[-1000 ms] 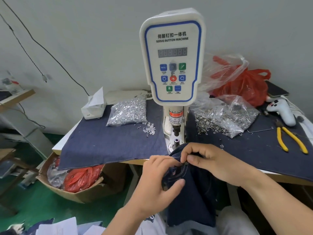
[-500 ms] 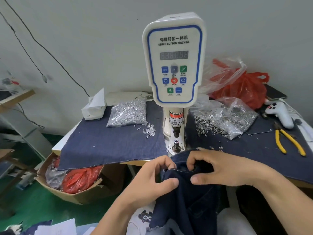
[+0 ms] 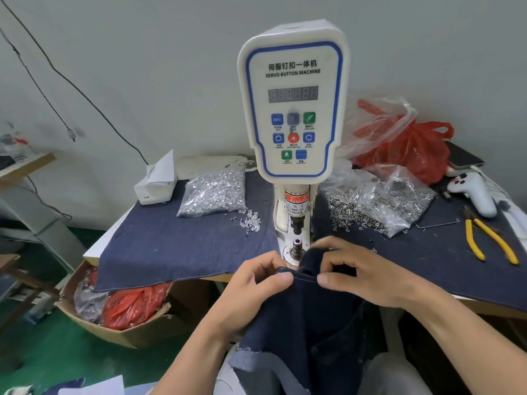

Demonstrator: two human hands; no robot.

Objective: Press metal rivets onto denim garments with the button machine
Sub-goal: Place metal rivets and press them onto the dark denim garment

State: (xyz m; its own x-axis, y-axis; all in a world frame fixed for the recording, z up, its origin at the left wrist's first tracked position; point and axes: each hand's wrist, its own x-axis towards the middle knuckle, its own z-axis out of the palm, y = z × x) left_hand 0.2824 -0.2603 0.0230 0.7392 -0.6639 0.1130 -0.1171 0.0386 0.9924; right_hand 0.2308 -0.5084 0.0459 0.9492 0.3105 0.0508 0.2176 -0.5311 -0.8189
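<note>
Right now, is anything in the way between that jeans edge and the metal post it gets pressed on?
Nothing visible. Both hands, left and right, pinch the dark blue denim garment by its stitched edge just in front of the machine's small metal post, with only bare white base between.

Dark blue denim garment (image 3: pixel 308 317), white blue-trimmed button machine (image 3: pixel 293 89), yellow-handled pliers (image 3: pixel 484 240), red bag (image 3: pixel 410 149).
</note>
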